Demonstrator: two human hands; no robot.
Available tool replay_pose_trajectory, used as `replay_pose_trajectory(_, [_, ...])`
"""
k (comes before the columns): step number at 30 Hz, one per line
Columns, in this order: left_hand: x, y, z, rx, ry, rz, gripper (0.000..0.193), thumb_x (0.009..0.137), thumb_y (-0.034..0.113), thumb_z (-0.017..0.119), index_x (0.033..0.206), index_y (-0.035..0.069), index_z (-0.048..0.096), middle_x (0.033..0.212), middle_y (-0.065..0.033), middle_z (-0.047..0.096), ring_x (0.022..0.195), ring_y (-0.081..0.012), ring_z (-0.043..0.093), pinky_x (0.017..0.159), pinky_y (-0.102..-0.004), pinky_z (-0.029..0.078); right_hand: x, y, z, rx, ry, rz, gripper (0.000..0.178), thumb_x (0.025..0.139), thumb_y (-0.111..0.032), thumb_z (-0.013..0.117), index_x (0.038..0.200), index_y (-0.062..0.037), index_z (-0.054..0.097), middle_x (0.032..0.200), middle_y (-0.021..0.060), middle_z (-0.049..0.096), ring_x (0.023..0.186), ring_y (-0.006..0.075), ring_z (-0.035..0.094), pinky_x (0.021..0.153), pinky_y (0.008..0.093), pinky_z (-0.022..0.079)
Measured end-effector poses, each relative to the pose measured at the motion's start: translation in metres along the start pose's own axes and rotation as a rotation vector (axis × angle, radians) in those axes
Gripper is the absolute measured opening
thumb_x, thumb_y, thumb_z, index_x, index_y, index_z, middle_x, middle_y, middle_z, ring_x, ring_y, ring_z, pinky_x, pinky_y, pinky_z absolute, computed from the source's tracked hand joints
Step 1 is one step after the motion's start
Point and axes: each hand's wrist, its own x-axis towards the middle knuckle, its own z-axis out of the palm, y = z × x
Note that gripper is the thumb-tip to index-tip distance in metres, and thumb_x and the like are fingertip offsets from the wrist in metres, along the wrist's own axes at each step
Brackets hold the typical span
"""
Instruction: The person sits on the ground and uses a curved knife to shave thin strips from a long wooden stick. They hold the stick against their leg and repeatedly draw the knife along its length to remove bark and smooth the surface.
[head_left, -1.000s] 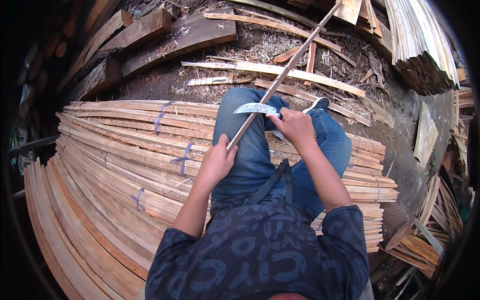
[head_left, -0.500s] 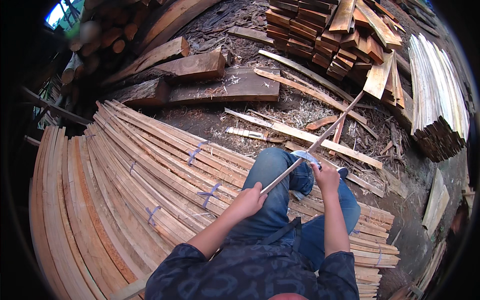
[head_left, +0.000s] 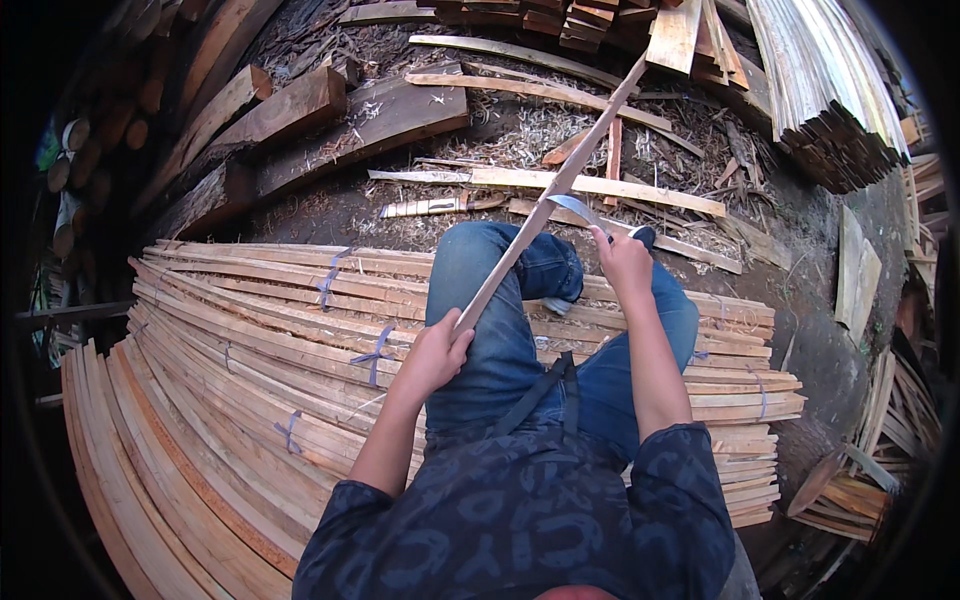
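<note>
My left hand (head_left: 437,352) is closed around the near end of a long, thin wooden strip (head_left: 520,240). The strip slants over my left knee, away and to the right, and its far end reaches the stacked boards. In my right hand (head_left: 626,268) is the handle of a knife, gripped in closed fingers. Its pale, shiny knife blade (head_left: 574,208) points up and left, with the tip at the strip's right edge. Whether the edge touches the wood I cannot tell. My jeans-clad legs (head_left: 480,290) are bent beneath the strip.
Bundles of long wooden slats (head_left: 250,340), tied with purple bands, lie around and under me. Ahead are a thick timber beam (head_left: 370,125), loose offcuts (head_left: 600,185), shavings and a banded flat wooden piece (head_left: 425,207). A pale slat stack (head_left: 820,80) stands far right.
The view has shifted, so the far stacks sit higher. The strip is turned to show a broader face. The blade, across the strip before, is now at its right edge.
</note>
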Motion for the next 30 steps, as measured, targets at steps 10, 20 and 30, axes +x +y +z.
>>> replay_pose_trajectory(10, [0.0, 0.002, -0.003, -0.078, 0.017, -0.019, 0.029, 0.097, 0.018, 0.058, 0.117, -0.002, 0.053, 0.062, -0.0093, 0.061, 0.05, -0.0171, 0.06, 0.05, -0.0334, 0.048, -0.033, -0.052, 0.014, 0.027, -0.054, -0.291, 0.064, 0.089, -0.064, 0.053, 0.069, -0.0056, 0.066, 0.062, 0.0187, 0.064, 0.063, 0.0376, 0.067, 0.056, 0.0486, 0.053])
replay_pose_trajectory(20, [0.001, -0.009, -0.003, 0.037, 0.026, 0.034, 0.039, 0.098, 0.018, 0.057, 0.13, -0.002, 0.049, 0.061, -0.0038, 0.058, 0.048, -0.0108, 0.056, 0.046, -0.0272, 0.046, -0.031, -0.055, 0.005, 0.003, -0.083, -0.387, 0.062, 0.091, -0.062, 0.052, 0.068, -0.0054, 0.065, 0.06, 0.0173, 0.063, 0.06, 0.0354, 0.067, 0.053, 0.0458, 0.053])
replay_pose_trajectory(30, [0.0, -0.005, -0.001, -0.051, 0.053, 0.031, 0.021, 0.098, 0.018, 0.057, 0.108, 0.0, 0.053, 0.061, -0.0108, 0.061, 0.049, -0.0184, 0.061, 0.048, -0.0336, 0.048, -0.017, -0.052, 0.013, 0.03, -0.104, -0.427, 0.065, 0.09, -0.064, 0.051, 0.071, -0.0045, 0.067, 0.063, 0.0177, 0.065, 0.061, 0.0347, 0.068, 0.056, 0.0452, 0.054])
